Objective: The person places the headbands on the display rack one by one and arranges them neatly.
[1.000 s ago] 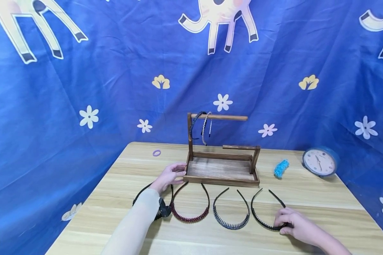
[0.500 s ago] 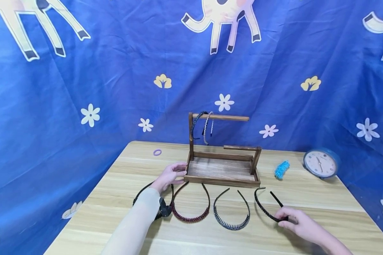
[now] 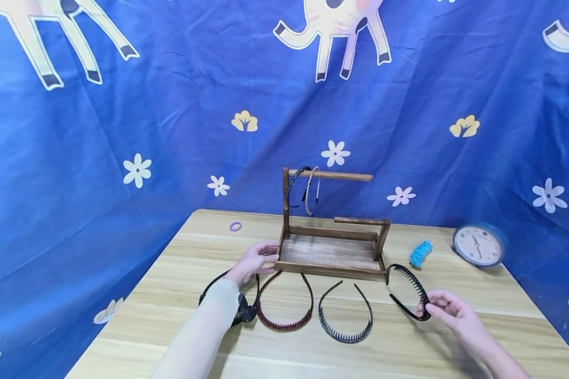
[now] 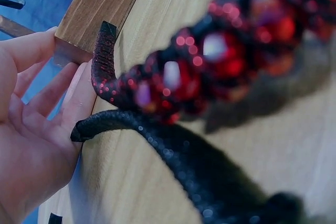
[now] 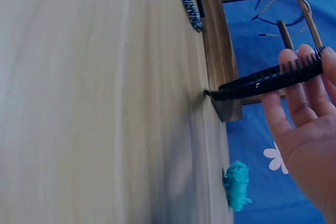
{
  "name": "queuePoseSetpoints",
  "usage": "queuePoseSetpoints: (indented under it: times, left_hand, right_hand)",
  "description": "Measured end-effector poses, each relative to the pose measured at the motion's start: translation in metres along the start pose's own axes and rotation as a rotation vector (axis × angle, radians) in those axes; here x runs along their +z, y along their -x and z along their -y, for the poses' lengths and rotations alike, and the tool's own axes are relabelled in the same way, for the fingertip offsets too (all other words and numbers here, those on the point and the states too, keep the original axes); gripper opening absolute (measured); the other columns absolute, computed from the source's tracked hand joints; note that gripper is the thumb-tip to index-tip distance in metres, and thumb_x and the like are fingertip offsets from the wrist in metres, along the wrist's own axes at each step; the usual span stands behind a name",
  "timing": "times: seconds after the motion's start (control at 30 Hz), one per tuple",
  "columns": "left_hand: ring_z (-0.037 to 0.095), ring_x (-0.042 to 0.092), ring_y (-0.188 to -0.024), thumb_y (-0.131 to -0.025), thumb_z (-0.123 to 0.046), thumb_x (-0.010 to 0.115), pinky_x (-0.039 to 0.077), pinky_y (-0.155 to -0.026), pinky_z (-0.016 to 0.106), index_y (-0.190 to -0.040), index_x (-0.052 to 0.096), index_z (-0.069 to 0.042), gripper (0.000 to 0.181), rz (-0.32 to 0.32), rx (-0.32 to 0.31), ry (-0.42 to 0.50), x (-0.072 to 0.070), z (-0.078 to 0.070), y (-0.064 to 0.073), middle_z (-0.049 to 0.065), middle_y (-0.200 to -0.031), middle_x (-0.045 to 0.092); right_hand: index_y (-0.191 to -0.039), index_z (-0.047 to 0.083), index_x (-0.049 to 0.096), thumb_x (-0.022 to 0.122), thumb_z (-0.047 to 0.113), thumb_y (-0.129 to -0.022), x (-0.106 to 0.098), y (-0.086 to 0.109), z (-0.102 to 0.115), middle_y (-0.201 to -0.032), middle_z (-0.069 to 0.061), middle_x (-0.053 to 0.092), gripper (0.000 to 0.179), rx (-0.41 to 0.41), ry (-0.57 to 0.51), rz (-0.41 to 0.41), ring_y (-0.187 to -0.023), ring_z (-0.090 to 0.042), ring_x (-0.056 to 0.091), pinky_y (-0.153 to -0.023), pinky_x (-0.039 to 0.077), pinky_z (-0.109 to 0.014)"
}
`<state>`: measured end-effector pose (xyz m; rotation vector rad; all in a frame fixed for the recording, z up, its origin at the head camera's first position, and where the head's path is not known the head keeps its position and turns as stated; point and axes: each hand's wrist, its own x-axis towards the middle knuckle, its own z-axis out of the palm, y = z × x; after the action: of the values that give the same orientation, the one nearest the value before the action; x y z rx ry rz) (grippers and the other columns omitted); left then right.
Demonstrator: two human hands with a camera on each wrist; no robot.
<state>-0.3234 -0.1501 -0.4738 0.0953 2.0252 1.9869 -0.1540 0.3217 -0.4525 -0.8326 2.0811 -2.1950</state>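
My right hand [image 3: 457, 317] pinches a black toothed headband [image 3: 416, 285] between thumb and fingers, raised above the table and tilted. In the right wrist view that headband [image 5: 273, 80] spans from the fingers toward the stand's corner. With thumb and fingers about its left corner, my left hand [image 3: 255, 260] holds the wooden stand [image 3: 332, 270]. A dark red beaded headband [image 3: 284, 327] and a grey-blue toothed headband [image 3: 345, 338] lie in front of the stand. Another black headband [image 3: 212, 285] is partly hidden under my left forearm. On the upper bar hang a dark blue headband [image 3: 291, 187] and a pale braided headband [image 3: 308, 195].
To the right of the stand lies a bright blue fuzzy hair tie [image 3: 420, 253]. A round blue clock [image 3: 479, 245] stands at the back right. A purple ring [image 3: 235, 226] is at the back left. Behind the table [image 3: 284, 358] hangs a patterned blue cloth [image 3: 246, 63].
My right hand has lifted the black toothed headband off the table and turned it, bringing its ends near the stand's right corner. The left hand stays at the stand.
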Motion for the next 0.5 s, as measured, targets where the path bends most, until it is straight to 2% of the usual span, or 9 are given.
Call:
queuePoseSetpoints:
  times: [0.2, 0.33, 0.5]
  left_hand:
    - [0.033, 0.049, -0.115, -0.087, -0.002, 0.061, 0.054, -0.082, 0.044, -0.132, 0.049, -0.006, 0.047, 0.001, 0.007, -0.007, 0.001, 0.000, 0.000, 0.019, -0.134, 0.045]
    - [0.035, 0.047, -0.117, -0.088, -0.003, 0.061, 0.054, -0.083, 0.044, -0.133, 0.048, -0.006, 0.048, 0.023, 0.012, -0.003, 0.001, -0.002, 0.002, 0.019, -0.136, 0.042]
    - [0.032, 0.051, -0.113, -0.088, -0.007, 0.062, 0.055, -0.082, 0.043, -0.133, 0.048, -0.006, 0.047, 0.047, 0.055, -0.006, -0.001, -0.003, 0.004, 0.020, -0.134, 0.044]
  right_hand:
    - [-0.117, -0.002, 0.053, 0.027, -0.015, -0.095, -0.007, -0.005, -0.001, -0.104, -0.014, 0.065, 0.036, 0.011, -0.369, -0.019, -0.092, -0.026, 0.065, -0.087, 0.052, -0.032]
    - [-0.118, -0.002, 0.054, 0.024, -0.012, -0.097, -0.010, -0.009, 0.001, -0.105, -0.016, 0.065, 0.038, 0.016, -0.498, -0.034, -0.092, -0.027, 0.065, -0.087, 0.052, -0.034]
    - [-0.119, -0.005, 0.052, 0.018, -0.011, -0.097, -0.016, -0.015, 0.006, -0.108, -0.021, 0.062, 0.041, -0.004, -0.673, 0.000, -0.096, -0.031, 0.063, -0.090, 0.050, -0.040]
